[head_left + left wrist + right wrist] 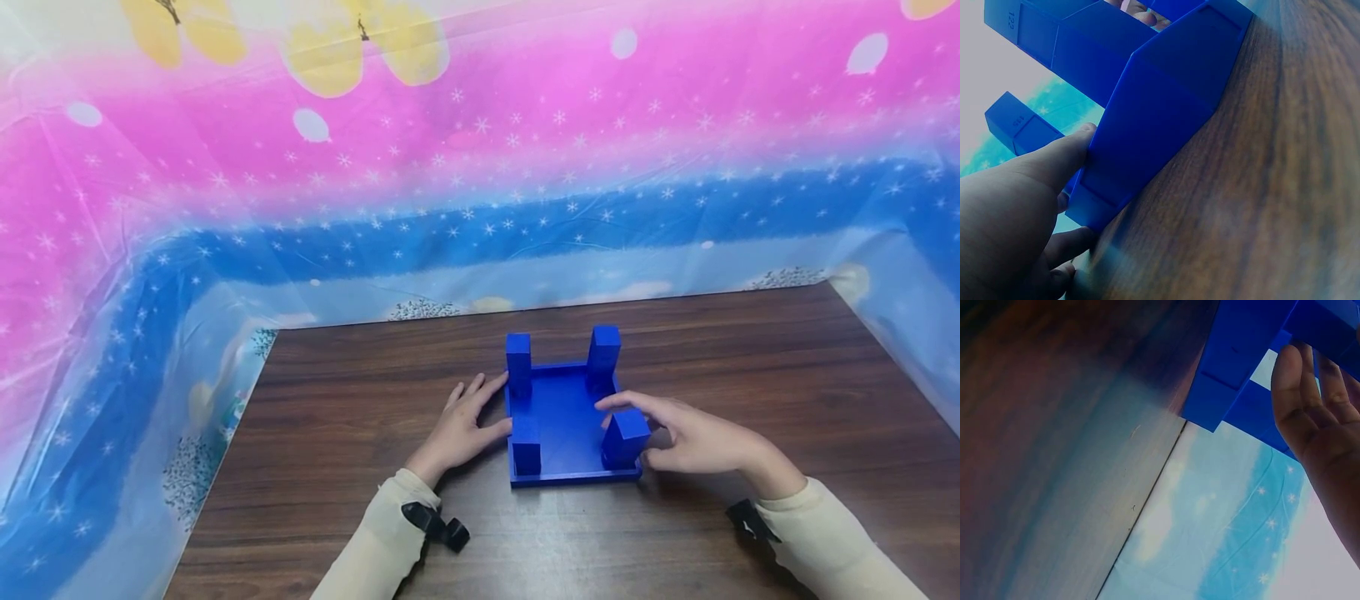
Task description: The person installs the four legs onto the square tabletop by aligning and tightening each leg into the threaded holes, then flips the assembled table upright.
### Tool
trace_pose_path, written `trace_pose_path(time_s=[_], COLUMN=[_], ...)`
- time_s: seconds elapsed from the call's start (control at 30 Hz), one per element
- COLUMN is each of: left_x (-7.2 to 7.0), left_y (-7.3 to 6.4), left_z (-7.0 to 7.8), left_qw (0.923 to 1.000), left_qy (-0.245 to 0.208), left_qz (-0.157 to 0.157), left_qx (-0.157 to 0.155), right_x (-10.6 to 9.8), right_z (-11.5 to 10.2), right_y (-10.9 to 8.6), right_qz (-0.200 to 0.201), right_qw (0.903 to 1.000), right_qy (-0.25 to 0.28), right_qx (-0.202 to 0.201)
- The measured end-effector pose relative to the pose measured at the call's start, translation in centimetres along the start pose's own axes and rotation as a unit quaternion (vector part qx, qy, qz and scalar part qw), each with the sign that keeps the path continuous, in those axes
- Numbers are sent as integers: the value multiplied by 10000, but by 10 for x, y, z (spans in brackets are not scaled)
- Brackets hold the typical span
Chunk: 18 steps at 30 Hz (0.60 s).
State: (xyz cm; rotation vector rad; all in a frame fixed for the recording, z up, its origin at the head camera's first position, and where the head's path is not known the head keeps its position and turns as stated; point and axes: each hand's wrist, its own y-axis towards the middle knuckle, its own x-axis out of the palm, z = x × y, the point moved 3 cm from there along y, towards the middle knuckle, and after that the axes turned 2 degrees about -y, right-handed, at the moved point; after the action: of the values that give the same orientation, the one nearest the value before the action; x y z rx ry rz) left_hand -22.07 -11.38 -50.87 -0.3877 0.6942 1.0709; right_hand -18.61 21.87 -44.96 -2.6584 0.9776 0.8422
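A blue tray (562,425) with a low rim lies on the table, an upright square post at each corner. My left hand (467,425) rests on the table with fingers spread, fingertips and thumb right at the tray's left side. In the left wrist view, the thumb (1063,156) lies along the blue side wall. My right hand (697,433) is around the near right post (626,437): the index finger stretches behind it and the thumb is low at its right side. The fingers (1288,378) look loose in the right wrist view. Raised numbers mark the near left post (1035,37).
The brown wood-grain table (360,375) extends around the tray. Behind it and at its sides hangs a pink and blue cloth (480,167) with snowflakes and balloons. A black strap (435,525) is on the left sleeve, another strap (752,521) on the right.
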Motion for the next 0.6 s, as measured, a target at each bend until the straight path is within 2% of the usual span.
trace_pose_path(time_s=[0.37,0.6], left_x=[1,0], left_y=[0,0], left_z=[-1,0], left_qw=[10000,10000], left_qy=[37,30], left_qz=[10,-10], left_qx=[-10,2], right_x=[0,0], right_z=[1,0], right_y=[0,0], right_qz=[-36,-25], right_qw=[9992,9992], right_qy=[97,30], right_qx=[-397,-401])
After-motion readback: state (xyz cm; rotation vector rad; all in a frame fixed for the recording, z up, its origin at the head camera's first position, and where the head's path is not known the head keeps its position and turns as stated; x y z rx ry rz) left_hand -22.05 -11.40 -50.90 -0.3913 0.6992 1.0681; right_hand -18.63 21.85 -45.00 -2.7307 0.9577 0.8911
